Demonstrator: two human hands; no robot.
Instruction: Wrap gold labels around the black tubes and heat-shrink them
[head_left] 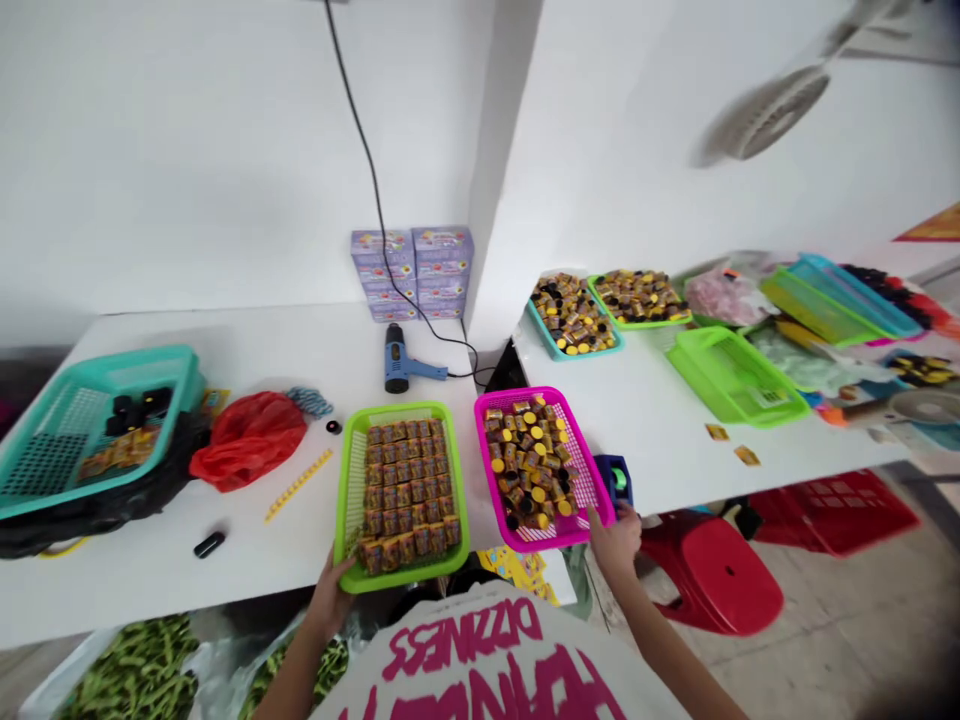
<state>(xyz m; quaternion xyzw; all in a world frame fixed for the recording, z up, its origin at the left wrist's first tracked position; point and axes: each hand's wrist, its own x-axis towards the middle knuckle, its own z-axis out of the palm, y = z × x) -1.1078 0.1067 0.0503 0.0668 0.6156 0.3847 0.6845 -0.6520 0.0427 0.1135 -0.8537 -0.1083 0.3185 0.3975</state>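
My left hand (330, 597) is closed on the near left corner of a lime green plastic basket (347, 480). Small brown-and-yellow labelled containers (405, 470) stand in neat rows inside it. At the near right corner of a bright pink basket (491, 480), my right hand (616, 542) grips the rim, its fingers partly hidden. That basket holds a loose heap of similar small containers (532, 455), several with yellow lids. A dark blue tape dispenser (619, 480) lies just beyond my right hand.
A blue heat gun (401, 360) with a cable lies before stacked purple boxes (412, 270). On the left are a red plastic bag (251, 435) and a teal basket (187, 375). Filled baskets and a green basket (739, 380) are to the right; a red stool (727, 580) stands below.
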